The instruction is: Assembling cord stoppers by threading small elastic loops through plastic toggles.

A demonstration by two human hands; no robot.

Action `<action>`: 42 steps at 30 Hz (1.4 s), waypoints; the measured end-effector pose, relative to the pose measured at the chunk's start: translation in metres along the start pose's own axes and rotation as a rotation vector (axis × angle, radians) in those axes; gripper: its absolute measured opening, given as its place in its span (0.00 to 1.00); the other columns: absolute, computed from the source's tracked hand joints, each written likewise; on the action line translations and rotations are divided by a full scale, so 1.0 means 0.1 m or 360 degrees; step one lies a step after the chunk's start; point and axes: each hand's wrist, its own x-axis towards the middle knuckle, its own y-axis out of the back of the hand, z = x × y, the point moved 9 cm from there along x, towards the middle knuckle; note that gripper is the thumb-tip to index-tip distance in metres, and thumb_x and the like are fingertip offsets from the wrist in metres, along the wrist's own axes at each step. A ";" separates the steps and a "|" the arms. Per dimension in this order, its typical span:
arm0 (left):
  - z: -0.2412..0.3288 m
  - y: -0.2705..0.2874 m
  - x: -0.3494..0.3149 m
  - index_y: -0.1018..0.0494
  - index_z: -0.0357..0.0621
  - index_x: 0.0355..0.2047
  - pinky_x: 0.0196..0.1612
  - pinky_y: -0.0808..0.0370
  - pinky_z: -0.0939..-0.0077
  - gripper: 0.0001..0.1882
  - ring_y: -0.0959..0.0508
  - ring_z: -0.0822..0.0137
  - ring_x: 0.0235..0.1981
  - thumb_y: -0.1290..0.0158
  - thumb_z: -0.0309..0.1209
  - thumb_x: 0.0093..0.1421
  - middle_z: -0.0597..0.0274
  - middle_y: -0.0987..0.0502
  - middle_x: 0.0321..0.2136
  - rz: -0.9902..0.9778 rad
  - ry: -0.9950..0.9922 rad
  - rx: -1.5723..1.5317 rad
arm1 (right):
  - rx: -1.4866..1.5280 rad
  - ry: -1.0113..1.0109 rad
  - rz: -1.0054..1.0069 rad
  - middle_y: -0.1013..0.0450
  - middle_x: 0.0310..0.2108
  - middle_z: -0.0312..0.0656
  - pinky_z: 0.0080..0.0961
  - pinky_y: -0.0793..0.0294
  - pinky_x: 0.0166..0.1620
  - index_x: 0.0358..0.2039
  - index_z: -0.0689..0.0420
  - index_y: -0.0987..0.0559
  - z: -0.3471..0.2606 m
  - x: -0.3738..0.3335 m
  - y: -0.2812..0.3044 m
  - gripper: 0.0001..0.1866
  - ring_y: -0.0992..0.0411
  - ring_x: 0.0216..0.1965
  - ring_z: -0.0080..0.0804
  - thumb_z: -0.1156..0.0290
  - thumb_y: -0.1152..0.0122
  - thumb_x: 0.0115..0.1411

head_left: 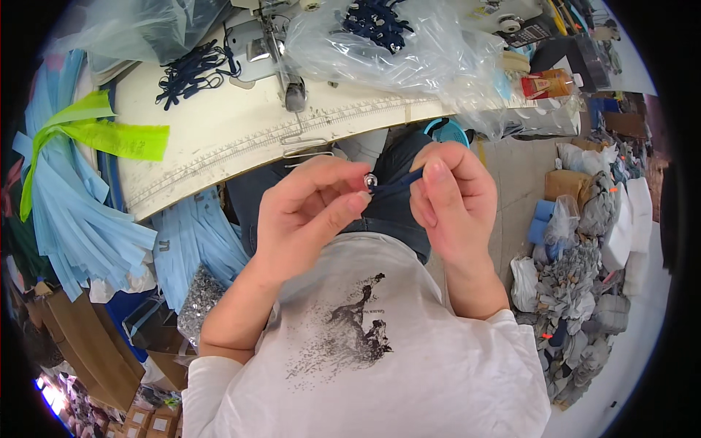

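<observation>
In the head view, the left hand pinches a small, shiny, rounded metal piece between thumb and forefinger, while the right hand grips the far end of a narrow navy fabric strip. The strip runs nearly straight between the hands, in front of the lap and just off the curved edge of a smooth cream table marked with a ruler scale. On it lies a tangled heap of thin navy loops; crinkled clear plastic cradles another dark cluster. At left, flat pale-blue strips hang in long layers beneath a lime-green band.
</observation>
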 end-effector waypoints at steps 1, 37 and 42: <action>-0.02 -0.01 0.00 0.32 0.34 0.52 0.42 0.26 0.79 0.22 0.26 0.73 0.38 0.46 0.14 0.56 0.61 0.27 0.37 -0.0053 0.0026 -0.0011 | 0.0003 0.0001 -0.0005 0.36 0.25 0.35 0.12 0.49 0.16 0.33 0.63 0.29 0.00 0.00 -0.01 0.10 0.45 0.15 0.12 0.68 0.50 0.66; 0.00 0.17 0.03 0.30 0.35 0.47 0.35 0.26 0.82 0.14 0.23 0.74 0.32 0.48 0.19 0.60 0.55 0.21 0.33 0.0430 -0.0009 -0.0037 | -0.0091 -0.0079 0.0211 0.41 0.15 0.27 0.12 0.52 0.15 0.36 0.60 0.26 -0.15 0.48 0.13 0.10 0.46 0.14 0.11 0.65 0.48 0.66; 0.11 0.65 -0.14 0.29 0.35 0.44 0.22 0.37 0.87 0.10 0.31 0.79 0.21 0.50 0.24 0.62 0.58 0.23 0.28 0.0746 -0.0047 0.0152 | -0.0085 0.0210 0.0241 0.38 0.17 0.25 0.11 0.52 0.16 0.40 0.60 0.24 -0.45 1.01 0.30 0.12 0.47 0.15 0.10 0.64 0.45 0.64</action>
